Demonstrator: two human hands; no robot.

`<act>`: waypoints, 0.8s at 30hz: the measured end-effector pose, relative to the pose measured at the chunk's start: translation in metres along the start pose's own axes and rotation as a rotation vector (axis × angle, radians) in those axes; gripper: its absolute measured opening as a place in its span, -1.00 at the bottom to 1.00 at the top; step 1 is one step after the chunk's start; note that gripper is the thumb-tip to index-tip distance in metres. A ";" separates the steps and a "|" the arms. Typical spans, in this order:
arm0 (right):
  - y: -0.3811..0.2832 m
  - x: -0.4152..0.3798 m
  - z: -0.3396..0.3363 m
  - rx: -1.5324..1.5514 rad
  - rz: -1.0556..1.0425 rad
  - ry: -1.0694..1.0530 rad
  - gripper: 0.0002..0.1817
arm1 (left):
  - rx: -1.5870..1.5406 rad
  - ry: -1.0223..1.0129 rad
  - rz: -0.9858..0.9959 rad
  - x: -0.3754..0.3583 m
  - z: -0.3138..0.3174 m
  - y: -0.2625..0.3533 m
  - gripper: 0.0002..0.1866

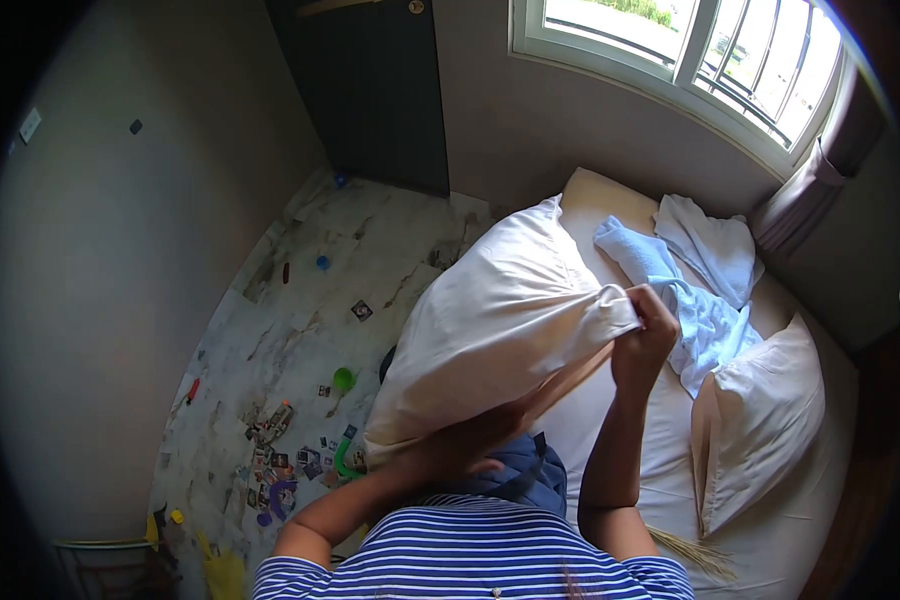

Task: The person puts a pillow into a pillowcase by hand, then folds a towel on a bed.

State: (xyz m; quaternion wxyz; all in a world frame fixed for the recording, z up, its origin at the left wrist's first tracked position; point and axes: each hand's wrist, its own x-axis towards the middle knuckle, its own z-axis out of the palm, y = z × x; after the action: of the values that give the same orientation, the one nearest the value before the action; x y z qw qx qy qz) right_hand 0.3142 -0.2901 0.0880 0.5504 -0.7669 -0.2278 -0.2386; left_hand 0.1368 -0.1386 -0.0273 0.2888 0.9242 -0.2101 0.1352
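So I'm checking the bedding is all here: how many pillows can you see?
2. One pillow is lifted over the bed's left edge, its corner pinched in the right hand, with the left hand beneath it. The second pillow lies on the mattress at right. Others may be hidden.

Right hand (645,335) raised, grip clenched, left hand (460,450) low, fingers hidden

The raised pillow (490,340) fills the space over the bed's (620,440) near left edge, blocking passage there. Bare sheet lies open under the right hand (645,335), in the bed's middle. Crumpled towels (705,270) crowd the far end by the window; a second pillow (760,420) occupies the right edge. Scattered toys (280,470) clutter the floor (300,330) alongside the bed.
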 end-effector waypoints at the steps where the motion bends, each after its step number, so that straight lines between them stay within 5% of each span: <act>1: 0.014 0.001 -0.002 0.037 -0.026 0.037 -0.96 | 0.000 -0.002 0.067 -0.031 0.004 -0.011 -0.37; 5: 0.010 0.005 -0.027 -0.066 0.075 -0.076 -0.70 | 0.404 0.360 0.012 -0.065 -0.037 -0.004 -0.36; 8: 0.016 0.002 -0.036 -0.072 -0.105 -0.317 -0.54 | 0.331 0.423 -0.378 -0.073 -0.033 -0.008 -0.52; 12: 0.034 -0.002 -0.073 -0.042 -0.064 -0.751 -0.42 | 0.279 -0.045 -0.600 -0.112 -0.022 -0.007 -0.63; 19: 0.041 -0.027 -0.102 -0.151 0.048 -0.962 -0.53 | 0.367 0.009 -0.391 -0.132 -0.005 -0.002 -0.78; 23: 0.035 -0.047 -0.109 -0.214 -0.042 -0.922 -0.21 | 0.300 0.156 -0.302 -0.143 -0.012 0.003 -0.87; 24: 0.035 -0.050 -0.111 -0.230 -0.024 -0.912 -0.27 | 0.279 0.223 -0.301 -0.144 -0.016 0.006 -0.88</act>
State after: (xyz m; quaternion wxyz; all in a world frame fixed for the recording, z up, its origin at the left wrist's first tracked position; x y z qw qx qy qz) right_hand 0.2840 -0.4104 0.0621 0.3027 -0.8467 -0.4276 0.0927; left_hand 0.0060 -0.0891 -0.0651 0.1963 0.9555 -0.0158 0.2194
